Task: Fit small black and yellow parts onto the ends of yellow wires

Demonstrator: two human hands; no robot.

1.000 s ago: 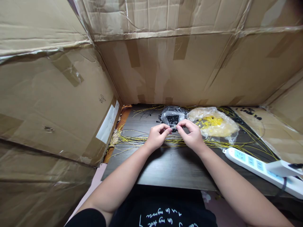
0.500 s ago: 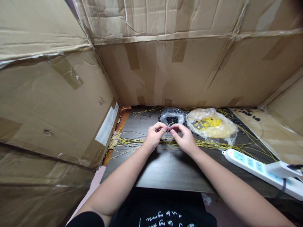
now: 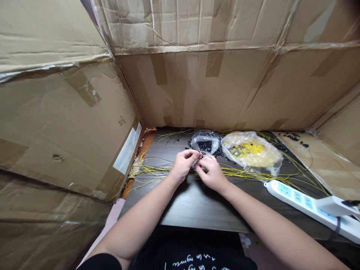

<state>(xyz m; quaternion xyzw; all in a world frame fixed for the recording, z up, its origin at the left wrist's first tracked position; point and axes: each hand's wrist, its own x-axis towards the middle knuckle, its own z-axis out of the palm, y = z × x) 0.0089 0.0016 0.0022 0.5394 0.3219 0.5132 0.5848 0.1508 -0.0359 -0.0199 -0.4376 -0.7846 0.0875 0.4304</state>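
Observation:
My left hand (image 3: 183, 164) is closed in a pinch just in front of the bag of black parts (image 3: 205, 145). Close beside it, fingertips nearly touching, my right hand (image 3: 211, 171) is also closed. Something small and dark shows between the fingertips, too small to make out. Long yellow and black wires (image 3: 242, 172) run across the dark table (image 3: 197, 210) beneath both hands. A clear plastic bag of yellow parts (image 3: 249, 150) lies open to the right of the black parts, some of which are scattered around their bag.
A white power strip (image 3: 299, 198) with a plug in it lies at the right. Cardboard walls (image 3: 197, 90) stand behind and on both sides. More black pieces (image 3: 295, 138) rest on cardboard at the back right.
My right hand has moved slightly left and down, and its fingers are more curled. My left hand has stayed nearly in place.

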